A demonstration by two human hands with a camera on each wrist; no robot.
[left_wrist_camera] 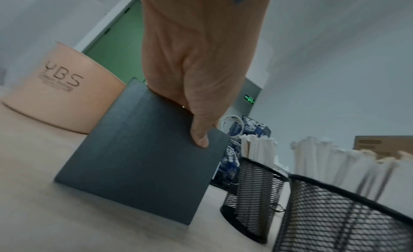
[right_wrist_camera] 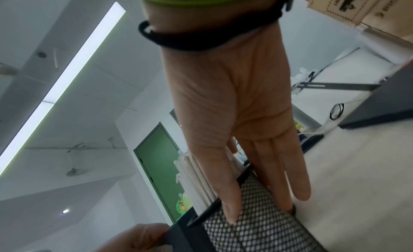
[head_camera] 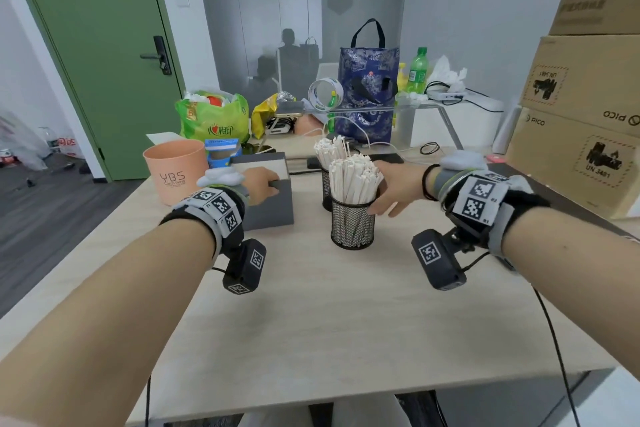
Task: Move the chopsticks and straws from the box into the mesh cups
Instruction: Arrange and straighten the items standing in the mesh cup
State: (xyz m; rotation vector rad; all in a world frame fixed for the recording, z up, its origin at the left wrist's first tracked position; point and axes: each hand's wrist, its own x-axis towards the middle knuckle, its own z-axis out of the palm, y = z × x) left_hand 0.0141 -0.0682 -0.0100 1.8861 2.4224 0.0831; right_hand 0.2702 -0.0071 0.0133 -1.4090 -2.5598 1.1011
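From the head view, the left hand (head_camera: 260,184) gripped the near top edge of the grey box (head_camera: 266,198), fingers curled over the rim. The right hand (head_camera: 389,189) lay against the near mesh cup (head_camera: 352,224), fingers fairly straight. That cup was packed with paper-wrapped sticks (head_camera: 353,180); the far mesh cup (head_camera: 326,189) behind it was full too. I could not tell chopsticks from straws, or see if anything was left in the box.

In the left wrist view, the thumb (left_wrist_camera: 200,132) pressed on the box's front wall, and the box (left_wrist_camera: 143,157) stood on the table (left_wrist_camera: 33,194) just beside both cups.

In the right wrist view, the straight fingers (right_wrist_camera: 279,172) touched the black mesh near the rim (right_wrist_camera: 243,176).

The full cup looked top-heavy. A push from that flat hand might tip it, knock the cup behind, and spill the sticks. Pulling the box might also bump the cups.
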